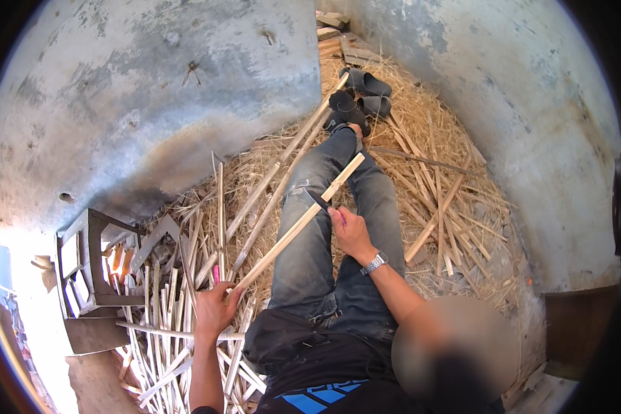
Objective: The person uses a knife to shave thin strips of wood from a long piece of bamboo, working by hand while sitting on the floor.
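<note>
A long pale wooden strip point(283, 245) lies slantwise over my outstretched legs, its far end above my shins. My left hand point(216, 308) is closed round the near end of the strip, by my left hip. In my right hand point(352, 236), which wears a metal wristwatch, is a knife point(316, 200). Its dark blade crosses the strip around my knees and seems to touch it. Most of the knife's handle is hidden in my fist.
Many split wooden strips point(162, 303) lie at my left, with more sticks point(438, 214) on the straw point(421, 117) at right. A metal frame point(93, 265) stands at far left. Dark slippers point(369, 83) rest beyond my feet. Grey walls point(159, 83) enclose the space.
</note>
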### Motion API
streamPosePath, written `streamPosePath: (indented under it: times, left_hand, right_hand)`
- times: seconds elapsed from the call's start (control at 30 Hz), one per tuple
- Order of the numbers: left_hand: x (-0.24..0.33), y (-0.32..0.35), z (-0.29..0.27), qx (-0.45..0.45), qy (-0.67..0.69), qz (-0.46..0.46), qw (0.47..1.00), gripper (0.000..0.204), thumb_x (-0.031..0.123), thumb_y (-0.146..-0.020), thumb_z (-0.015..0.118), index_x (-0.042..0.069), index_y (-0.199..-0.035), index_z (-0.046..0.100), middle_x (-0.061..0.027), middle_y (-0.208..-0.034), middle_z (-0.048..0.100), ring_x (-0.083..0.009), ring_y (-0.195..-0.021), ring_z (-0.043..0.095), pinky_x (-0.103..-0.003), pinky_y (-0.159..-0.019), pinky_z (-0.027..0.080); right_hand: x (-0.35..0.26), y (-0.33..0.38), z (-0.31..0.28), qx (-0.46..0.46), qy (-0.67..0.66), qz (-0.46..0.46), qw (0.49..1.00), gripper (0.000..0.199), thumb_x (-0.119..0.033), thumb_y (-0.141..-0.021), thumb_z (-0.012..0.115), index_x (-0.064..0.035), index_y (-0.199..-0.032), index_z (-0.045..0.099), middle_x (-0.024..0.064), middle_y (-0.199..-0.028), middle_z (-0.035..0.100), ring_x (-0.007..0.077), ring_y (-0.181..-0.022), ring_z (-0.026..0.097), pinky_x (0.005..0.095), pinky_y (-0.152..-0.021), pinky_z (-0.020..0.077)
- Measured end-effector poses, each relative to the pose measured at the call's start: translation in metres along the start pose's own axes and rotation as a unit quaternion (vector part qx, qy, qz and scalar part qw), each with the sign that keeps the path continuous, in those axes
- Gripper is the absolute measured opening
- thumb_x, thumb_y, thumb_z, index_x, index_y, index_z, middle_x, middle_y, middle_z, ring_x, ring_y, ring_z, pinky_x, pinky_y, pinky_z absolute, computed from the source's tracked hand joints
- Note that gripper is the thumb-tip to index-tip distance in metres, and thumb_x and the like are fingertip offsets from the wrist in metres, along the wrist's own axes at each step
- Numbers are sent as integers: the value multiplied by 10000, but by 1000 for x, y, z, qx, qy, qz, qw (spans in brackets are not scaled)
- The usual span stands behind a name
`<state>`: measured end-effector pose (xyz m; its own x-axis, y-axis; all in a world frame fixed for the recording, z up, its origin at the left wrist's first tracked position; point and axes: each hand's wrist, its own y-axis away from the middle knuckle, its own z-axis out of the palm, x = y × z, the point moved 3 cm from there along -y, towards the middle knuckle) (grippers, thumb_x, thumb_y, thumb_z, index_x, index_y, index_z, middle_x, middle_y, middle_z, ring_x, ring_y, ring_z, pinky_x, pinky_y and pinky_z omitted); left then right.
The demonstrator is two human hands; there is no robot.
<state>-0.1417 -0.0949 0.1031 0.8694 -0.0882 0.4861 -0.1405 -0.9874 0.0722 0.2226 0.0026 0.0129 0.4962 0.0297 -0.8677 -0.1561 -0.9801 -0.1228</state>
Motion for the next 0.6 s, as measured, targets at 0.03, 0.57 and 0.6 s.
streamPosePath:
  times: [0.03, 0.57, 0.6]
  left_hand:
    - [-3, 1, 1, 3, 17, -1, 1000, 237, 236, -957, 761, 14, -1041, 762, -143, -667, 680, -316, -559, 654, -401, -554, 508]
    - [42, -80, 76, -81, 270, -47, 958, 372, 279, -1047, 663, -51, -897, 750, 16, -570, 535, -55, -530, 456, -291, -496, 359]
    - [42, -81, 79, -51, 267, -36, 962, 390, 292, -1042, 673, -51, -869, 740, 17, -557, 535, -56, -505, 454, -298, -477, 355]
  right_hand:
    - [-2, -4, -1, 8, 6, -8, 1000, 438, -376, -1076, 565, -7, -841, 587, 254, -687, 602, 493, -663, 604, 539, -578, 426]
    - [-11, -27, 31, 41, 19, -47, 998, 439, -339, -1088, 541, 1, -812, 573, 287, -672, 581, 517, -647, 590, 563, -559, 402]
    - [-10, -25, 29, 38, 17, -39, 998, 440, -337, -1089, 540, 1, -810, 572, 287, -673, 582, 516, -644, 589, 562, -558, 401]
